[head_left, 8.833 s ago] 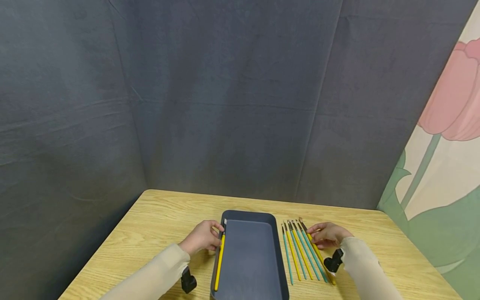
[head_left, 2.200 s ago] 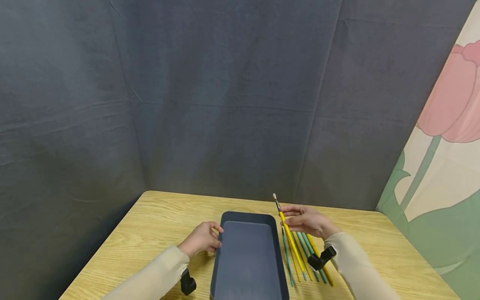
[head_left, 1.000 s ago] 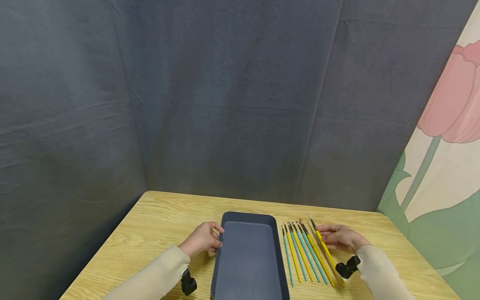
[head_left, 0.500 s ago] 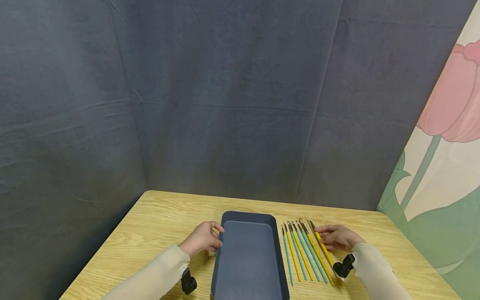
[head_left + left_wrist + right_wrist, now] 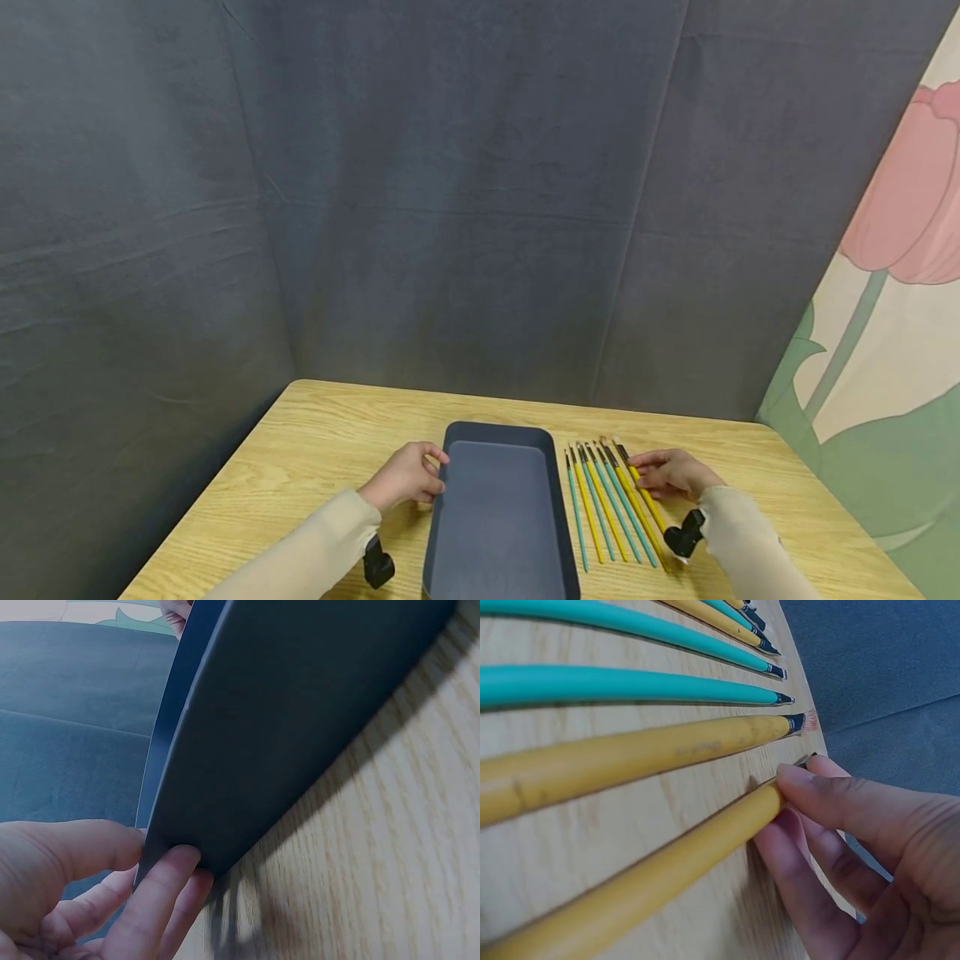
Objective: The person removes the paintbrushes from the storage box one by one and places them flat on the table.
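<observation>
My left hand [image 5: 405, 477] holds the left rim of a dark grey rectangular tray [image 5: 498, 517]. In the left wrist view its thumb lies at the rim, with fingertips against the tray's outer wall [image 5: 247, 742]. To the tray's right, my right hand [image 5: 673, 472] pinches a yellow paintbrush [image 5: 654, 510] at the right end of a row. Close up in the right wrist view, the thumb and fingers grip that yellow paintbrush [image 5: 652, 885] near its ferrule, which the fingers mostly hide. The brush lies along the wooden table, bristles pointing away from me.
Several teal and yellow paintbrushes [image 5: 606, 500] lie side by side between the tray and my right hand, bristles toward the back. They rest on a wooden table [image 5: 360, 412]. A dark grey curtain [image 5: 465, 250] hangs behind it, and a tulip-patterned cloth [image 5: 892, 358] at the right.
A yellow paintbrush lay in the tray at first. My right hand then carried a yellow paintbrush rightward over the row and lowered it at the right end. My left hand stayed at the tray.
</observation>
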`<state>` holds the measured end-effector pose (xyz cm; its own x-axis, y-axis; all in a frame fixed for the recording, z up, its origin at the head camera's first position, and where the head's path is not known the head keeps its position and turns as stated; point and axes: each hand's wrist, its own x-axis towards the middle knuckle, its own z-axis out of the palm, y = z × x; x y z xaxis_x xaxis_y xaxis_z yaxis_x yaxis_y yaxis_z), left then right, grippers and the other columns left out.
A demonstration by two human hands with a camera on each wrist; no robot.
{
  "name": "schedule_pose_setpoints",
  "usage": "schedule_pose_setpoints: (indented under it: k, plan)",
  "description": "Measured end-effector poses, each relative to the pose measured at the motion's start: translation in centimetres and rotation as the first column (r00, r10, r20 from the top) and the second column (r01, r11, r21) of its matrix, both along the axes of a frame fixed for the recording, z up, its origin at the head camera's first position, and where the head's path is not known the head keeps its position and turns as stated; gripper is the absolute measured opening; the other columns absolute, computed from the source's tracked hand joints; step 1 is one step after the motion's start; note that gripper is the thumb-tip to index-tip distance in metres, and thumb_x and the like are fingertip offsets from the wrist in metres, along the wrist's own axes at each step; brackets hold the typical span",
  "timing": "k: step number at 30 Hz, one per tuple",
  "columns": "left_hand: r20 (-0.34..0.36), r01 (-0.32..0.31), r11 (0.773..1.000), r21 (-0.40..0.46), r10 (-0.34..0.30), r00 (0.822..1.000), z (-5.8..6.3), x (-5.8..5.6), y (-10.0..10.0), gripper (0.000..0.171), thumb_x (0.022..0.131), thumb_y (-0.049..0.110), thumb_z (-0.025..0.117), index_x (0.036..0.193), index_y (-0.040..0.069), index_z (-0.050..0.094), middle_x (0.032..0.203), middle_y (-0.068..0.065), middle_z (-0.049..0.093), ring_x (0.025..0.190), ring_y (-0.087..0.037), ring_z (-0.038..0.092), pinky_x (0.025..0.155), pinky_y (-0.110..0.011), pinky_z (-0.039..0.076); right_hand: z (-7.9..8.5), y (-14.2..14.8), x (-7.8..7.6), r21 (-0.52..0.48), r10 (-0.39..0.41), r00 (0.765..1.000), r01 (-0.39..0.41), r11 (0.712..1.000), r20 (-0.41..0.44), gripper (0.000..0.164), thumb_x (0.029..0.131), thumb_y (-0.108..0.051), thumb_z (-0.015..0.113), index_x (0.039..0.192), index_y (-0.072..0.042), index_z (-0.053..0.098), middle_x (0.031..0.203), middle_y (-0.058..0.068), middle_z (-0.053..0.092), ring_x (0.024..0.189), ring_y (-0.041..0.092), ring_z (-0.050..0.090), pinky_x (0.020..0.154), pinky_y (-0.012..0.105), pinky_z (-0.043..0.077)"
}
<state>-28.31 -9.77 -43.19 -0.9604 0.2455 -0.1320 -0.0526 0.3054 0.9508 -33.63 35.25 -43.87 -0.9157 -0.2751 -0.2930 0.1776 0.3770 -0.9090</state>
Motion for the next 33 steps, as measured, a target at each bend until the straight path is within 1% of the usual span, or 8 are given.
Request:
schedule_pose_setpoints:
  k: [5,10,13,15,22,28,29,33]
  plan:
    - [0.002,-0.006,1.000,-0.007,0.006,1.000,0.03,-0.01,0.02,0.038,0.077,-0.016,0.065,0.113,-0.008,0.057,0.077,-0.006,0.049,0.056,-0.014,0.047,0.051,-0.027,0.047,-0.02,-0.31,-0.10,0.027,-0.028,1.000,0.028,0.999,0.000,0.043,0.084,0.006,0.066,0.126,0.011,0.056,0.091,-0.001,0.067,0.075,0.010,0.068,0.065,0.027,0.057]
    - [-0.001,-0.005,1.000,-0.002,0.005,1.000,0.01,0.00,-0.01,0.038,0.076,-0.016,0.065,0.112,-0.008,0.057,0.075,-0.005,0.048,0.055,-0.014,0.045,0.049,-0.025,0.045,-0.08,-0.58,-0.20,0.057,-0.081,0.997,0.080,0.995,0.005,0.043,0.083,0.007,0.068,0.124,0.010,0.057,0.091,0.000,0.067,0.074,0.010,0.067,0.065,0.028,0.057]
    - [-0.004,-0.001,1.000,0.004,0.001,1.000,-0.04,-0.01,-0.03,0.038,0.076,-0.016,0.065,0.112,-0.008,0.057,0.074,-0.005,0.047,0.054,-0.013,0.044,0.049,-0.025,0.043,-0.10,-0.64,-0.18,0.065,-0.095,0.995,0.094,0.993,0.006,0.042,0.083,0.006,0.068,0.123,0.009,0.059,0.090,-0.001,0.068,0.073,0.009,0.067,0.065,0.028,0.056]
    - [-0.006,0.002,1.000,0.005,-0.002,1.000,-0.09,-0.03,-0.04,0.038,0.075,-0.016,0.065,0.112,-0.008,0.057,0.074,-0.004,0.047,0.054,-0.013,0.044,0.049,-0.024,0.043,-0.13,-0.58,-0.14,0.060,-0.089,0.996,0.089,0.994,0.007,0.041,0.083,0.006,0.068,0.123,0.009,0.059,0.091,-0.001,0.068,0.074,0.009,0.066,0.066,0.028,0.056]
    - [-0.005,0.001,1.000,-0.003,-0.001,1.000,-0.19,-0.20,-0.10,0.039,0.074,-0.016,0.066,0.112,-0.007,0.057,0.074,-0.005,0.048,0.054,-0.013,0.045,0.049,-0.024,0.045,-0.36,-0.02,-0.20,-0.001,-0.024,0.999,0.024,1.000,0.028,0.040,0.086,0.005,0.065,0.125,0.009,0.057,0.092,-0.002,0.068,0.080,0.011,0.069,0.069,0.028,0.057]
    - [-0.007,0.001,1.000,-0.007,-0.001,1.000,-0.20,-0.19,-0.13,0.039,0.075,-0.015,0.066,0.112,-0.007,0.057,0.075,-0.005,0.047,0.054,-0.013,0.045,0.050,-0.025,0.045,-0.38,0.15,-0.22,-0.032,-0.013,0.999,0.014,0.999,0.036,0.041,0.087,0.004,0.064,0.127,0.009,0.056,0.095,-0.001,0.068,0.081,0.011,0.069,0.072,0.029,0.057]
    - [-0.008,0.001,1.000,-0.006,-0.001,1.000,-0.22,-0.18,-0.12,0.039,0.075,-0.015,0.066,0.112,-0.007,0.057,0.074,-0.005,0.048,0.054,-0.014,0.045,0.049,-0.025,0.045,-0.38,0.13,-0.21,-0.035,-0.022,0.999,0.023,0.999,0.041,0.042,0.087,0.004,0.065,0.127,0.009,0.056,0.096,-0.001,0.068,0.081,0.011,0.069,0.072,0.029,0.057]
    - [-0.008,-0.001,1.000,-0.002,0.001,1.000,-0.24,-0.12,-0.07,0.039,0.076,-0.015,0.066,0.113,-0.007,0.058,0.075,-0.005,0.048,0.054,-0.014,0.045,0.050,-0.026,0.045,-0.33,0.06,-0.13,-0.021,-0.024,0.999,0.025,0.999,0.030,0.042,0.087,0.004,0.064,0.128,0.009,0.055,0.097,0.000,0.068,0.081,0.011,0.068,0.072,0.029,0.058]
